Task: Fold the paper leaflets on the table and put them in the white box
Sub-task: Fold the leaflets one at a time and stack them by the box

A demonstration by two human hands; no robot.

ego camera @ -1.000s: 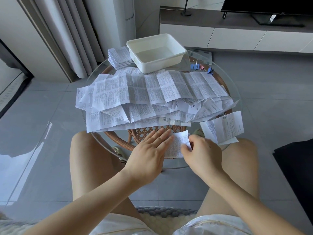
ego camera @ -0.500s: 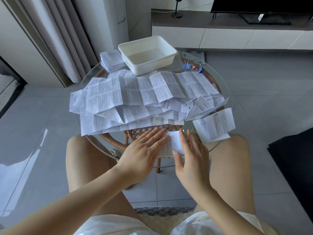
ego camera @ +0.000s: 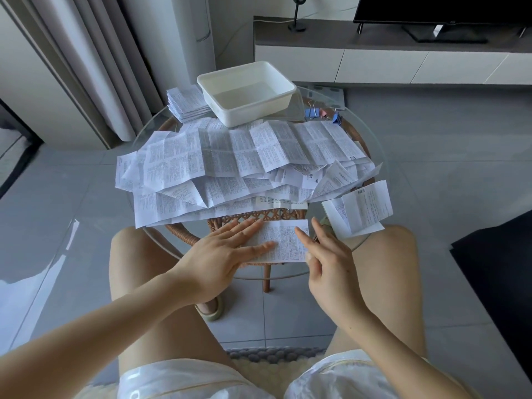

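Both grips lie released: left hand (ego camera: 227, 251) pins the leaflet (ego camera: 288, 240) to the surface (ego camera: 371, 145), so the right hand (ego camera: 331, 257) should sharpen the crease.

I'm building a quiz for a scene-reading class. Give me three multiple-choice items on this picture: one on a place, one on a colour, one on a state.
1. Where is the neat stack of folded leaflets?
A) left of the white box
B) inside the box
C) on the floor

2. What colours are the binder clips?
A) green and yellow
B) blue and pink
C) all black

3. What is the left hand doing?
A) lifting the box
B) clenched in the air
C) pressing flat on a folded leaflet

Key: 1 A, the stack sits beside the box's left wall. 2 B, blue clips and a pink one lie right of the box. 3 C, its straight fingers lie on the leaflet.
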